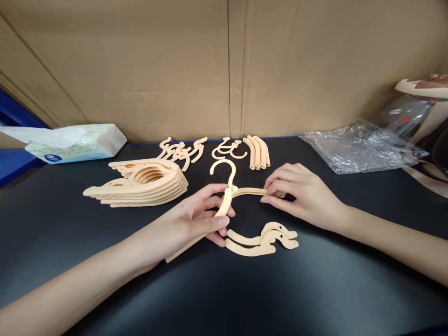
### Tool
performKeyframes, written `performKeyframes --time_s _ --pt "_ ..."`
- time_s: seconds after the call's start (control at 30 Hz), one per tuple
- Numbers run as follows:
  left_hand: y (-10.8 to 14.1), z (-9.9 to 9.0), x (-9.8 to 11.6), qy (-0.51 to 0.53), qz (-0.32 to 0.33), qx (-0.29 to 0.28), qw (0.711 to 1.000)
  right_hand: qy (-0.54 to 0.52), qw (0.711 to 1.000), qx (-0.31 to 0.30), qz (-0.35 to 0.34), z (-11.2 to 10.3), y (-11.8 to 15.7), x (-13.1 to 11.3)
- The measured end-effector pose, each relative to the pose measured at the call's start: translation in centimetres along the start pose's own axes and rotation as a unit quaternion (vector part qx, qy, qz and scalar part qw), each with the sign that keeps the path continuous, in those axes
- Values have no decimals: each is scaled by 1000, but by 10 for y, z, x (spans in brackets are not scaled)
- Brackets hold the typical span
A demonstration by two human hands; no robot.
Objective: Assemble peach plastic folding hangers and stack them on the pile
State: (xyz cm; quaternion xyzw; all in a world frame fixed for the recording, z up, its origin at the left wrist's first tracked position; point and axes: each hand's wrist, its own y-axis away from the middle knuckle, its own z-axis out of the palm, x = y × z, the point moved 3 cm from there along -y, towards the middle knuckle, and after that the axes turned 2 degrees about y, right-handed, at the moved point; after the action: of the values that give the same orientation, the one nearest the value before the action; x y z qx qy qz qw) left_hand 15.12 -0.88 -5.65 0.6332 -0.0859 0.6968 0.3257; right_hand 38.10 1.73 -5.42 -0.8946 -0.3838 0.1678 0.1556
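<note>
Apparently our hanger [229,191] is partly joined (left fingers [210,226] and right fingers [282,175] pinching its arms [250,191]), with loose far pieces [257,153] unused.

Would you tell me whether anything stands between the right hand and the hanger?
Nothing visible does: the right hand grips one arm of the hanger, which the left hand holds. Two loose pieces lie nearer the camera, not between them.

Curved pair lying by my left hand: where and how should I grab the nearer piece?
Probably pinch the nearer piece by its long arc, coming from your side: that edge lies uncovered, while the other piece sits along its far edge and your left hand is by their left ends.
</note>
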Motion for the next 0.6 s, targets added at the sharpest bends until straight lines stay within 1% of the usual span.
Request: performKeyframes --time_s 0.1,0.17,0.2,0.3,0.4,0.6 --pt "2 2 2 11 -25 43 999 32 999 8 17 0 1 0" --pt "3 3 4 11 -44 74 996 35 999 8 14 0 1 -1" --pt "4 3 4 8 -50 81 995 32 999 8 9 0 1 -1" --pt "3 2 5 -11 -55 74 996 19 1000 1 -11 2 2 -1" --pt "2 2 7 -25 -43 67 997 19 999 -11 -27 4 3 0" --pt "0 4 6 8 -32 57 998 23 999 -32 -18 6 2 0"
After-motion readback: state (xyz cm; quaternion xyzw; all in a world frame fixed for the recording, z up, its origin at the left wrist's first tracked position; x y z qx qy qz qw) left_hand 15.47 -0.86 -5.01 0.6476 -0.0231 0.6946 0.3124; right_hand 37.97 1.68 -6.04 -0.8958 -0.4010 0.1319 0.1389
